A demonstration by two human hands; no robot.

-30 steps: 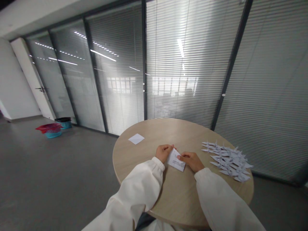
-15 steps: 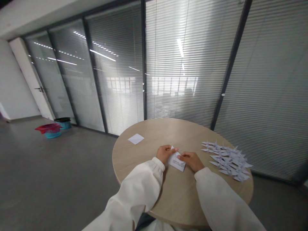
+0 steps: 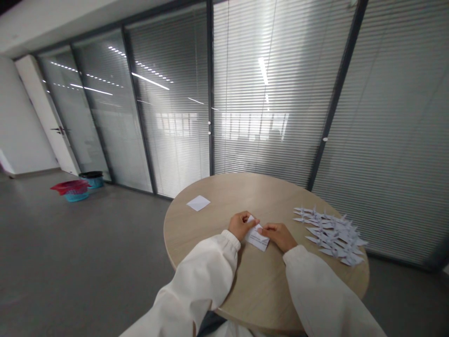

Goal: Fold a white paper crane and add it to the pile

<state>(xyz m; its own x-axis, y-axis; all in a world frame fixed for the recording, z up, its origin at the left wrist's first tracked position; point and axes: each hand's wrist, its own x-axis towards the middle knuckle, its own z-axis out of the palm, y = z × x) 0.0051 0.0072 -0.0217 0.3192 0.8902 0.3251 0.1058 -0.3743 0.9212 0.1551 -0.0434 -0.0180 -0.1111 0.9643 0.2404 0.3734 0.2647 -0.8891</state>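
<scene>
Holding folded paper (image 3: 257,239) — axis slanting far-left — between left hand (image 3: 240,225) and right hand (image 3: 278,235).

Bright daylight glows through the slatted blinds (image 3: 277,70) behind the glass partition (image 3: 171,140), strip-light reflections (image 3: 150,81) streak the panes, shadows on the round wooden table (image 3: 210,187) stay soft, and wide-angle distortion bends the dark frames (image 3: 337,93) toward the edges.

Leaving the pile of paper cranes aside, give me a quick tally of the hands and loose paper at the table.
Hands: 2, left hand and right hand
Folded paper: 1
Flat paper square: 1
Total: 4
</scene>
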